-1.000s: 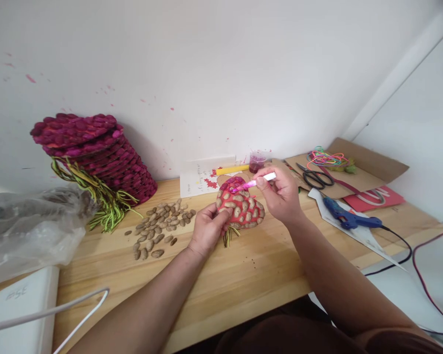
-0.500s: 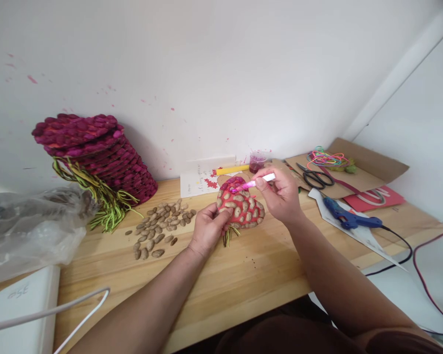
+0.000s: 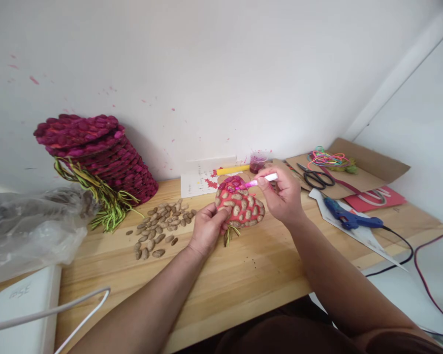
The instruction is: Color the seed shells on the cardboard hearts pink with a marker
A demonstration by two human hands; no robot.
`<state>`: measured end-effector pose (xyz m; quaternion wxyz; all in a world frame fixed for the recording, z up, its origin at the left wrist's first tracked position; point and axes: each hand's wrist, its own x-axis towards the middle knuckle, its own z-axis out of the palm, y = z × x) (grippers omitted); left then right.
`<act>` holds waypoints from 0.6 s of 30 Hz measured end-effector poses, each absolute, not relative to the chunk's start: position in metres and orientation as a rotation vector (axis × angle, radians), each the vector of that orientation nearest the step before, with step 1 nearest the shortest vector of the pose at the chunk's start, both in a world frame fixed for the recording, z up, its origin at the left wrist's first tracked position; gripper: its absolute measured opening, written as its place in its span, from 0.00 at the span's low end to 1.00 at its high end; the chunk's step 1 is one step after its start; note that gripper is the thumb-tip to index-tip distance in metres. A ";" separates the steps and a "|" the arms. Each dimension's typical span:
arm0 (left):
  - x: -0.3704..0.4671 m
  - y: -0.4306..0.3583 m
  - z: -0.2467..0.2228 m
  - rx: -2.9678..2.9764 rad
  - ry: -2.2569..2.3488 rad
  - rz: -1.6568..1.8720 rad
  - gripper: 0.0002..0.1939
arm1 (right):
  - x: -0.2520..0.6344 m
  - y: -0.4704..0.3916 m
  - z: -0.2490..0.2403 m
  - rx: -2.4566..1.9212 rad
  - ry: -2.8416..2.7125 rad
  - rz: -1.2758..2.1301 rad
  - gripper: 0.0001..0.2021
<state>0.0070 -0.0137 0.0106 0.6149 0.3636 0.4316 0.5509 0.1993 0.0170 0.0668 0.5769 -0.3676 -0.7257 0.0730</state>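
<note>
Nut-covered piece (image 3: pixel 245 211): edge partly hidden under left hand (image 3: pixel 209 227); fingertips behind it out of sight. Brush (image 3: pixel 268 178) in right hand (image 3: pixel 281 192): tip too small to tell. Paper (image 3: pixel 192 186): handwriting illegible. Plastic bag (image 3: pixel 40 231): cut off by left edge. White box (image 3: pixel 31 305): cropped at left and bottom. Dark specks (image 3: pixel 251 261): unidentifiable.

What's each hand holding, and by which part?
Left hand: peanut-covered red piece, by its lower-left edge. Right hand: pink-smeared white stick, near its white end.

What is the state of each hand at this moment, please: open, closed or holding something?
Left hand: closed, holding the red peanut-covered piece by its edge.
Right hand: closed, holding a pink-stained white paintbrush.
</note>
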 end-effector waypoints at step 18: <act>0.008 -0.012 0.016 0.700 0.930 1.249 0.21 | 0.193 0.012 0.070 -0.796 -1.789 0.071 0.03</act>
